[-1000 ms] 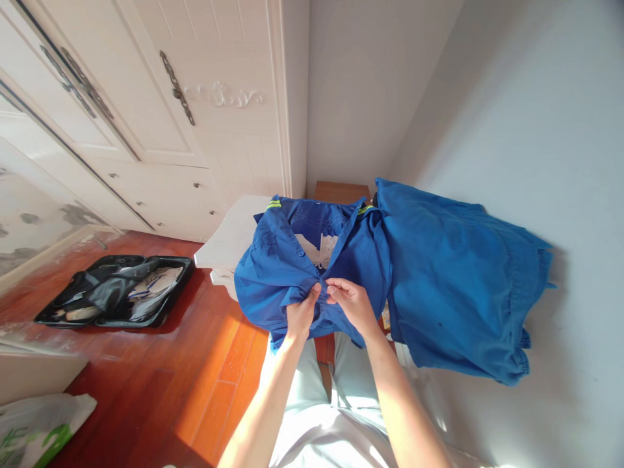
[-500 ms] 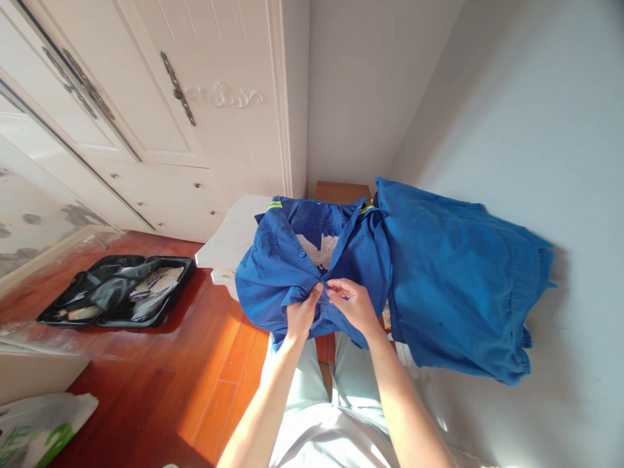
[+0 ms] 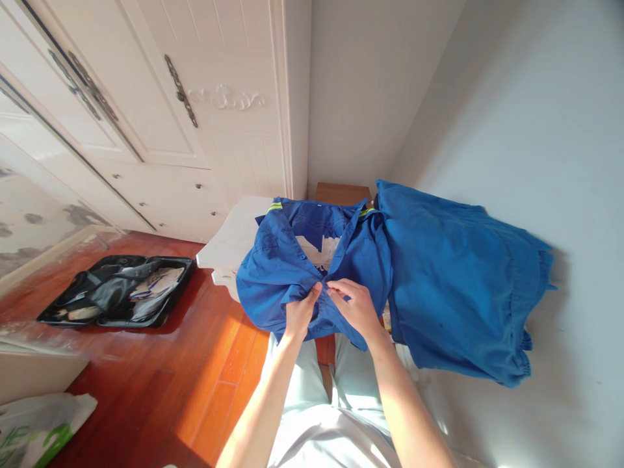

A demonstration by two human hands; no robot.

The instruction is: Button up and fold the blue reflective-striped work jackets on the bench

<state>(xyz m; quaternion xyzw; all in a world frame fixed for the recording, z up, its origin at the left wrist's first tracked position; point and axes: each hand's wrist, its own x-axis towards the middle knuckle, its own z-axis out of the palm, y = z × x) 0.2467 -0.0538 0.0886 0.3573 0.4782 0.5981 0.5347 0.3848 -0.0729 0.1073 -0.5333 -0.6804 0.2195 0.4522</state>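
Note:
A blue work shirt [image 3: 268, 279] with yellow-green stripes near its shoulders lies draped over a white board [image 3: 236, 231]. Its collar end faces away from me, and the front is parted in a V at the top. My left hand [image 3: 299, 313] pinches the front edge of the shirt at the bottom of that V. Right beside it, my right hand [image 3: 355, 304] pinches the opposite front edge with thumb and forefinger. The fingertips of both hands almost meet, and what lies between them is too small to make out. A button shows above my left thumb.
To the right lie folded blue garments [image 3: 463, 279] against the wall. A brown wooden piece [image 3: 342, 193] stands behind the shirt. White wardrobes [image 3: 234, 65] rise at the back left. An open black suitcase [image 3: 166, 312] with clothes and a plastic bag [image 3: 43, 426] rest on the left floor.
Almost nothing differs. Both hands keep their grip on the shirt front, with only slight finger movement, and the view has shifted a little.

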